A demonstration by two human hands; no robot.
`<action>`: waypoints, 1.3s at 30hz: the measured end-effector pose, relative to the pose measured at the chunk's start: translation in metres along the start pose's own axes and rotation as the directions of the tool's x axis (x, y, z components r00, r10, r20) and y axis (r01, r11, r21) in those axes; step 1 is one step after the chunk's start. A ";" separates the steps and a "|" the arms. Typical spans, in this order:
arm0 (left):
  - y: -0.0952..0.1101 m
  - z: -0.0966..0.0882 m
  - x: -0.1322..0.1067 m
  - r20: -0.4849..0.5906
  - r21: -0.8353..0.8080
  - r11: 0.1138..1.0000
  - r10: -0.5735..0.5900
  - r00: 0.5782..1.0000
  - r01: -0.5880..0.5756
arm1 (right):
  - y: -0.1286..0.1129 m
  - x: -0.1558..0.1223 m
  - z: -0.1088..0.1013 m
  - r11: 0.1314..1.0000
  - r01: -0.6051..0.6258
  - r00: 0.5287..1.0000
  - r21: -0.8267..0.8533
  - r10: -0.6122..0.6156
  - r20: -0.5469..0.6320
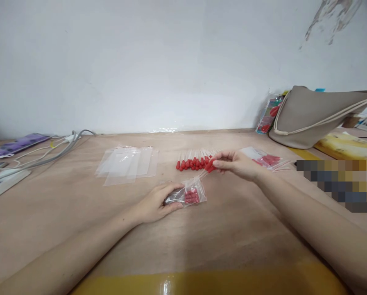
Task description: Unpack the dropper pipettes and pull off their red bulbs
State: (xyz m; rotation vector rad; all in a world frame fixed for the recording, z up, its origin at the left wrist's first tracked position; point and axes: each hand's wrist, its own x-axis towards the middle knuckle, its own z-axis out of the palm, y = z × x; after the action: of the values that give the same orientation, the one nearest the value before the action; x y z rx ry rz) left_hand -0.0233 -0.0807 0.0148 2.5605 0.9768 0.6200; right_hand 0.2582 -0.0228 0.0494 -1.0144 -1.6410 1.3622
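Note:
My left hand (pixel 159 203) is closed on a small clear plastic bag (pixel 189 194) that holds several red-bulbed droppers and lies on the wooden table (pixel 202 246). My right hand (pixel 237 163) pinches a few red-bulbed droppers (pixel 209 166) whose thin clear tips point down into the bag's mouth. Just behind lies a row of several loose red-bulbed droppers (pixel 194 163). A stack of empty clear bags (pixel 126 164) lies further left.
A filled bag of droppers (pixel 268 159) lies to the right of my right hand. A beige handbag (pixel 312 116) leans at the back right beside a colourful packet (pixel 268 112). Cables and a power strip (pixel 5 180) sit at the left edge. A white wall stands behind.

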 end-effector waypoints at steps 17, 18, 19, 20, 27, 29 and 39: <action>0.000 0.001 0.001 0.002 -0.008 1.000 0.011 1.000 -0.011 | 0.026 0.049 0.019 0.344 0.418 0.763 -0.841 -0.635 0.120; 0.000 0.000 0.002 0.008 -0.010 1.000 0.012 1.000 -0.012 | 0.028 0.048 0.020 0.320 0.398 0.789 -0.860 -0.597 0.143; 0.000 0.000 0.002 0.012 -0.012 1.000 0.014 1.000 -0.014 | 0.028 0.047 0.021 0.299 0.379 0.812 -0.876 -0.561 0.160; 0.001 0.000 0.002 0.014 -0.012 1.000 0.014 1.000 -0.014 | 0.026 0.045 0.021 0.280 0.362 0.829 -0.889 -0.533 0.169; 0.001 -0.001 0.003 0.011 -0.014 0.999 0.033 0.999 -0.032 | 0.003 0.025 0.019 0.437 0.308 0.781 -0.845 -0.623 -0.038; 0.001 -0.001 0.003 0.015 -0.019 0.999 0.028 1.000 -0.027 | 0.003 0.015 0.024 0.528 0.344 0.787 -0.777 -0.613 -0.068; 0.001 0.000 0.003 0.045 -0.036 0.999 -0.003 0.999 0.004 | 0.027 -0.020 0.055 0.691 0.451 0.892 -0.565 -0.376 0.253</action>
State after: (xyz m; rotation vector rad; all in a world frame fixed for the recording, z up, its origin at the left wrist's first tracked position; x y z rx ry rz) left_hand -0.0207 -0.0790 0.0164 2.5295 0.9463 0.5712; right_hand 0.2188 -0.0587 0.0133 -0.8242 -2.3149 0.5827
